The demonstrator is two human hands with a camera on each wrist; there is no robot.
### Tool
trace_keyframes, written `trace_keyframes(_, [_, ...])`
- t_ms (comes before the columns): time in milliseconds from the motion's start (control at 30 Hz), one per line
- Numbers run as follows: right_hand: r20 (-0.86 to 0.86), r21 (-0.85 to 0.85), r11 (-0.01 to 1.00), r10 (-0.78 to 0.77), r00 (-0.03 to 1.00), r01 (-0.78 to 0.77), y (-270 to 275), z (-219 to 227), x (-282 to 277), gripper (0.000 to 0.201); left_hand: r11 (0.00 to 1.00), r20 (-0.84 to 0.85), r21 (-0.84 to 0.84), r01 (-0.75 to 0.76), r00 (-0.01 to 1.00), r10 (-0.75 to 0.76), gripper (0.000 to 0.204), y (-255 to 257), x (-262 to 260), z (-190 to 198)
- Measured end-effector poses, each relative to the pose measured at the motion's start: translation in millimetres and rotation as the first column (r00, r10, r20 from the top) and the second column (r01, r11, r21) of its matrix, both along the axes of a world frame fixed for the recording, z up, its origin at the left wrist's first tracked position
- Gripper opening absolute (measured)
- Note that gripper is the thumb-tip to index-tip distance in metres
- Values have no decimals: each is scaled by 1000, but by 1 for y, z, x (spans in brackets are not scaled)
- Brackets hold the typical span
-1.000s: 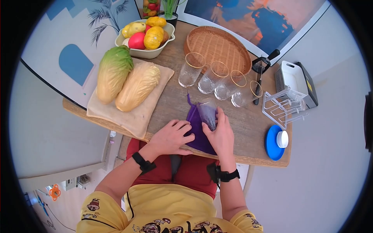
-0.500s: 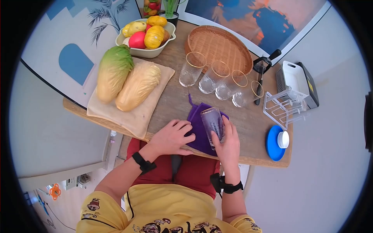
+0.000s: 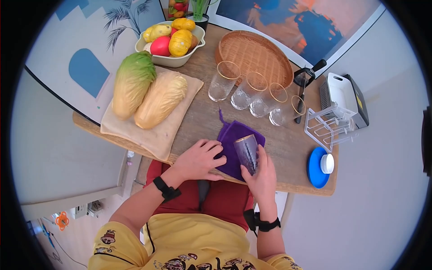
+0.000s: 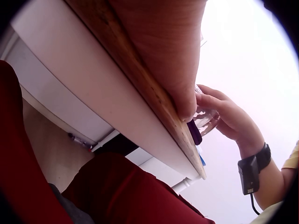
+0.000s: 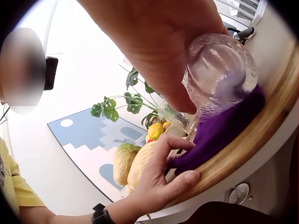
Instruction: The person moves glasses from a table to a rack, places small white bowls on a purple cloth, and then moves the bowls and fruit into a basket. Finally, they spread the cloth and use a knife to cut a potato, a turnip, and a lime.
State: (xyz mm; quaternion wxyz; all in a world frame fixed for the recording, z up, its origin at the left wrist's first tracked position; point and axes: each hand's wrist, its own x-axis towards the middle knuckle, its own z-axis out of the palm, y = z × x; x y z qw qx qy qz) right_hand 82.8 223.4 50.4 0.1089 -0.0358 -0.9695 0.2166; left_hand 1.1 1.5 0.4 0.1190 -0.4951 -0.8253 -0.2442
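Observation:
A clear drinking glass with a gold rim (image 3: 246, 154) is tilted over a purple cloth (image 3: 228, 150) near the table's front edge. My right hand (image 3: 263, 176) grips the glass from the right, thumb on the near side, fingers round the far side. In the right wrist view the textured base of the glass (image 5: 219, 77) faces the camera, close above the cloth. My left hand (image 3: 198, 158) rests at the cloth's left edge. Its bent fingertips touch the purple fabric, and the thumb lies apart along the table edge.
Several gold-rimmed glasses (image 3: 223, 83) stand in a row before a round wicker tray (image 3: 256, 49). Two cabbages (image 3: 150, 101) lie on a beige cushion (image 3: 180, 110) at left. A fruit bowl (image 3: 180, 61) stands behind. At right are a white glass rack (image 3: 320, 128) and a blue plate (image 3: 316, 173).
My right hand has drawn the glass toward me and slightly right, and its rim has come down over the cloth. The left hand stays in place.

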Motion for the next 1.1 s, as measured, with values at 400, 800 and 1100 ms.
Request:
trace_keyframes(400, [46, -111, 992, -51, 998, 56, -6, -2, -49, 76, 1000, -16, -21, -8, 1000, 7, 52, 0, 1, 1])
trace_keyframes(800, [108, -62, 998, 14, 994, -8, 5, 14, -5, 76, 1000, -2, -11, -2, 1000, 2, 55, 0, 1, 1])
trace_keyframes(1100, [-16, -52, 991, 123, 992, -124, -17, 7, -30, 75, 1000, -5, -19, -1, 1000, 1, 51, 1, 1, 1])
